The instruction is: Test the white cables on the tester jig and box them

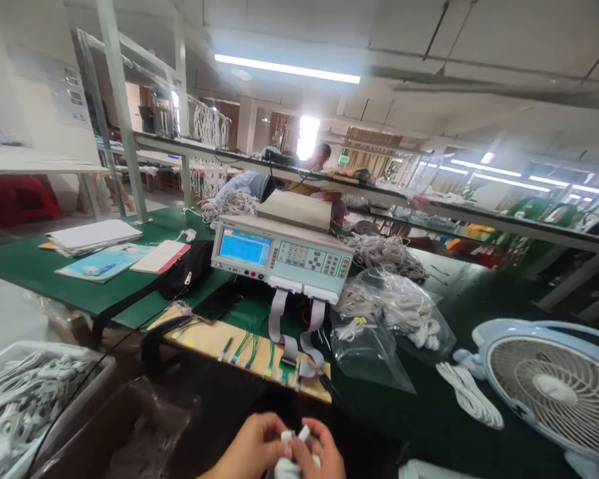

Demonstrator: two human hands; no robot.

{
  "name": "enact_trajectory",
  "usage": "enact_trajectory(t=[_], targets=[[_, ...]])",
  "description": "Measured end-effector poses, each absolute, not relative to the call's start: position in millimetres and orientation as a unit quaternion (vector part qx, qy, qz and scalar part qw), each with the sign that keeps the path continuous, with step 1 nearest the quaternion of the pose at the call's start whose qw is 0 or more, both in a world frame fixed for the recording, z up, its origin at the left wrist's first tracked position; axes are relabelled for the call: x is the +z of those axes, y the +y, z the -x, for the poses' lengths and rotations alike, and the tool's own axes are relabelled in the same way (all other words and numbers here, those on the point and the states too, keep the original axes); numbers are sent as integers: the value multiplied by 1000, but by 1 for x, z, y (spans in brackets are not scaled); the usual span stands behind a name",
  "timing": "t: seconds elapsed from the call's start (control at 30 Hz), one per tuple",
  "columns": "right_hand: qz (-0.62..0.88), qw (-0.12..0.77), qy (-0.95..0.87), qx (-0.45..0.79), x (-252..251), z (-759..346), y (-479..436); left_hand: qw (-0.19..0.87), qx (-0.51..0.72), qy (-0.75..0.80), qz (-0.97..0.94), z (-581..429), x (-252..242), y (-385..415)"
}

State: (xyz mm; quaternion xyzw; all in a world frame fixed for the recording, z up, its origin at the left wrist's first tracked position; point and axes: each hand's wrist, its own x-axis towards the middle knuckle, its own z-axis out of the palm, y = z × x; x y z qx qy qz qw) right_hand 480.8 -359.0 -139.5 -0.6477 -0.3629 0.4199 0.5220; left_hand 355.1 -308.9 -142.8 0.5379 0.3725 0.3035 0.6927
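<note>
A large workshop with a pale ceiling, strip lights (287, 68) and long rows of work lines. A green bench (40, 266) runs across the view, with a raised shelf (429, 213) above its far edge.

On the bench stands one tester (282, 256), its blue screen lit and its keypad beside the screen. One pale blue fan (559, 386) lies at the right edge, grille up. Two clear bags (394, 313) of white leads sit between tester and fan, and one grey heap (389, 253) of leads lies behind them. At the lower left is one white bin (24, 392) full of white leads, with one brown bin (130, 432) lined in plastic just beside it.

One wooden board (219, 339) lies in front of the tester, joined to it by two flat ribbons (277, 319). One black bag (187, 269) touches the tester's left side. Left of that lie three paper items (104, 261): a white stack, a blue booklet and a red-edged pad. One loose coil (469, 392) lies near the fan.

A person (249, 183) leans over the far end of the bench.

At the bottom edge, near the board, the left hand (252, 446) and right hand (319, 452) are close together, fingers closed on one white cable (284, 469). It seems to end in two plugs, though blur makes that unsure.
</note>
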Motion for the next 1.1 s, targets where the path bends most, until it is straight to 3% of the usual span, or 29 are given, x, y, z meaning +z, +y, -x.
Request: enact_trajectory(t=[0.1, 0.17, 0.73, 1.0, 1.1], targets=[[638, 495, -429, 404, -122, -476, -363, 606, 364, 421, -568, -354, -135, -316], [628, 482, -468, 392, -112, -475, -361, 602, 370, 433, -560, -355, -132, -315], [620, 408, -521, 421, -113, -491, -316, 791, 270, 396, -381, -339, -130, -274], [592, 497, -346, 532, -121, -481, -310, 812, 288, 393, -320, -337, -130, -271], [595, 527, -345, 500, -121, -478, -312, 806, 297, 399, -320, -340, -129, -270]])
